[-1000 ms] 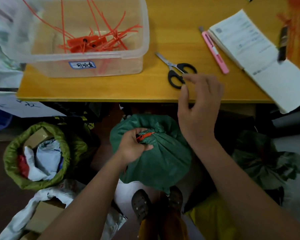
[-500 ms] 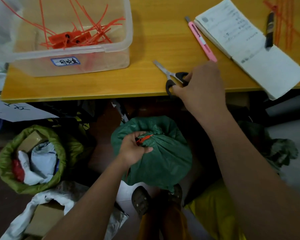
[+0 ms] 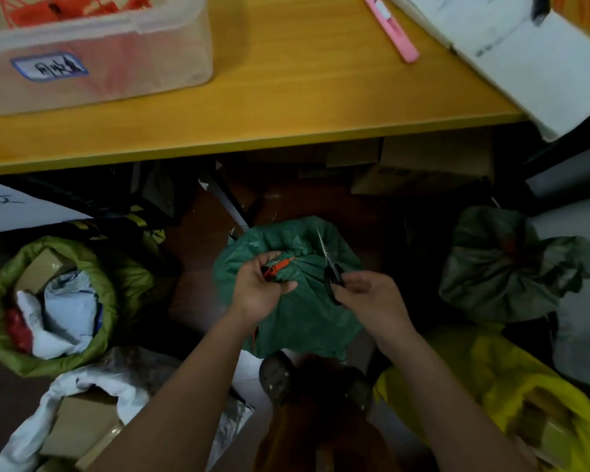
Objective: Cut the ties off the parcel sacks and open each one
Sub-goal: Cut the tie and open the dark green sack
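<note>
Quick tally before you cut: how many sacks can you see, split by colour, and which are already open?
Dark green sacks: 2, the one under the left hand and scissors, still tied with the orange tie, and one at the right, bunched shut.
Olive green sack: 1, open.
Yellow sack: 1, open.
White sack: 1, open.
Total: 5

- Dark green woven-plastic sack (image 3: 297, 315): matt, creased.
- Orange plastic tie (image 3: 280, 266): smooth.
- Black-handled scissors (image 3: 328, 264): metal blades.
- Yellow wooden tabletop (image 3: 286, 97): smooth.
- Clear plastic tub (image 3: 116, 63): glossy.
</note>
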